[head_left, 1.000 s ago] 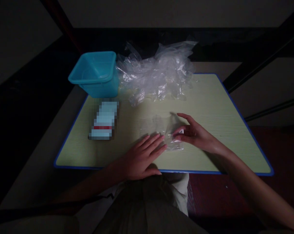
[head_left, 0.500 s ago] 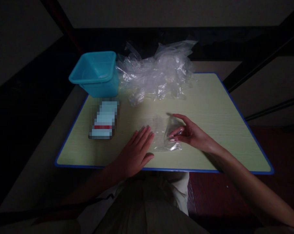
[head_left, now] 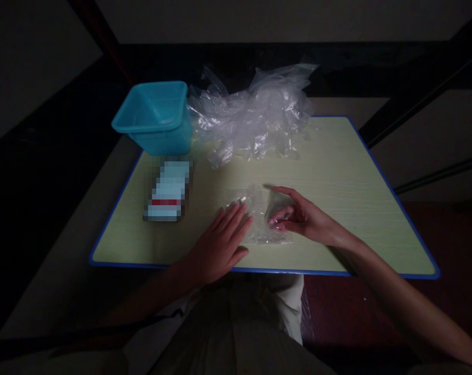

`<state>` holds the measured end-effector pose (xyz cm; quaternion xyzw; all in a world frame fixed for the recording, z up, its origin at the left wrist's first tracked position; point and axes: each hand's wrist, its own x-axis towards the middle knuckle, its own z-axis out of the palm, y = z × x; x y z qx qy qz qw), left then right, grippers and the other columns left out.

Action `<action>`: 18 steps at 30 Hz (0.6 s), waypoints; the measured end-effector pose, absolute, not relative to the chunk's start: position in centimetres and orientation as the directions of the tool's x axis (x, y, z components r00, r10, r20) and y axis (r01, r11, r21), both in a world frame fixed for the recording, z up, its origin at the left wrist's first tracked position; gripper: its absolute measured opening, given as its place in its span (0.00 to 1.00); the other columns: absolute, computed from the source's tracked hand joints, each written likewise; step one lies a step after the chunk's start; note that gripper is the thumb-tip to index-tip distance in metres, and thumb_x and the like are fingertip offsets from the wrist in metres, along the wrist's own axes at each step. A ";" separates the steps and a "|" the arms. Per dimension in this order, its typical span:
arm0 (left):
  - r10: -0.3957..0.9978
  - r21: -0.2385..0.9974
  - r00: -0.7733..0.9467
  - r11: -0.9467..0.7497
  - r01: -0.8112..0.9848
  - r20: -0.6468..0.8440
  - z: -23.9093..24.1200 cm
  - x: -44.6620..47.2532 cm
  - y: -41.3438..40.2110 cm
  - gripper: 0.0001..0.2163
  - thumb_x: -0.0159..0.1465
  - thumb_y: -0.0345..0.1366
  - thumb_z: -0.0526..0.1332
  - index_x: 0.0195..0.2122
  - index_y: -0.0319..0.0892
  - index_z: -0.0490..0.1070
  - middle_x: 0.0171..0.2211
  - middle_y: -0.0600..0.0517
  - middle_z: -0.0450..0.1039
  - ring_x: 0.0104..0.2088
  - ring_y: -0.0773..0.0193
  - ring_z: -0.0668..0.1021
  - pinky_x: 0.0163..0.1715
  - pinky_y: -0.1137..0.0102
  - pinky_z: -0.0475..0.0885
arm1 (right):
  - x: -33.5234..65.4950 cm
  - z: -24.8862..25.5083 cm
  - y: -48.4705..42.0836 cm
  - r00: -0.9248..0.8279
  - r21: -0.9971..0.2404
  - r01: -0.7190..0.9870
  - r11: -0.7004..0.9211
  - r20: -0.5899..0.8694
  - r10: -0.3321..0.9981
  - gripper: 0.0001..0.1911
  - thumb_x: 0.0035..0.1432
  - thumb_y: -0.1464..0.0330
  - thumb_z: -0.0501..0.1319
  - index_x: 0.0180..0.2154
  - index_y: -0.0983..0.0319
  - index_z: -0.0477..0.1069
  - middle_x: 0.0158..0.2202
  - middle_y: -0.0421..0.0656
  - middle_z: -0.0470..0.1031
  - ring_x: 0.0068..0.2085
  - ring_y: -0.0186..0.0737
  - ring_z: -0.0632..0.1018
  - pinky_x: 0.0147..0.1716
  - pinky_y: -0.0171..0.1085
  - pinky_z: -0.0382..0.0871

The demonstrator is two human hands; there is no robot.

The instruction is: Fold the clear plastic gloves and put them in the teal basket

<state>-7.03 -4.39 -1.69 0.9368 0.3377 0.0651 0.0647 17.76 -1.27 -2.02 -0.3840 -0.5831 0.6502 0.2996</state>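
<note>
Clear plastic film (head_left: 261, 228) near the table's (head_left: 357, 208) front edge, tabletop room to the right. Left hand (head_left: 220, 245) flat on film, right hand (head_left: 314, 221) pinching its right side. Both sit further left than 1 s ago.

A dark olive-brown top (head_left: 236, 328) fills the frame's lower centre, pale cloth (head_left: 293, 304) beside it; left hand (head_left: 222, 242) and right hand (head_left: 298, 216) ungloved.

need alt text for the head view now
Left hand lies flat, partly over clear plastic film, right hand pinching it, on a blue-edged table. Behind: crumpled plastic heap, turquoise bin; pixelated phone-like object at left.
</note>
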 end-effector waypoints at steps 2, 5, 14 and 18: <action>0.585 0.182 0.807 -0.804 0.566 0.075 -1.2 -6.8 -4.6 0.26 0.64 0.38 0.55 0.62 0.34 0.51 0.65 0.38 0.46 0.65 0.52 0.47 0.61 0.57 0.48 | 17.8 -1.8 -1.4 -0.500 -0.990 0.085 -0.115 -0.142 0.854 0.39 0.50 0.71 0.65 0.58 0.57 0.46 0.33 0.40 0.75 0.35 0.38 0.78 0.35 0.39 0.75; 0.515 0.207 0.856 -0.844 0.495 0.053 -1.0 -6.4 -4.8 0.29 0.65 0.44 0.54 0.62 0.33 0.50 0.65 0.39 0.46 0.66 0.55 0.47 0.62 0.60 0.47 | 17.8 -1.4 -1.6 -0.443 -0.989 0.127 -0.071 -0.121 0.888 0.36 0.50 0.71 0.64 0.57 0.55 0.50 0.33 0.40 0.75 0.36 0.40 0.78 0.36 0.41 0.75; 0.530 0.282 0.847 -0.819 0.500 0.036 -1.3 -6.4 -4.6 0.32 0.64 0.46 0.54 0.63 0.33 0.46 0.65 0.37 0.46 0.65 0.53 0.48 0.62 0.58 0.49 | 18.8 -0.5 -3.5 -0.170 -0.948 0.316 -0.024 -0.082 0.982 0.38 0.48 0.64 0.66 0.57 0.58 0.51 0.36 0.45 0.74 0.33 0.41 0.77 0.32 0.41 0.75; 0.745 0.426 0.636 -0.651 0.628 0.201 -1.4 -7.9 -4.1 0.24 0.65 0.37 0.53 0.61 0.39 0.50 0.60 0.39 0.57 0.61 0.53 0.60 0.57 0.56 0.59 | 19.2 -0.4 -4.0 -0.111 -0.954 0.295 -0.045 -0.081 0.990 0.39 0.47 0.63 0.66 0.57 0.58 0.51 0.34 0.43 0.74 0.32 0.40 0.77 0.33 0.42 0.75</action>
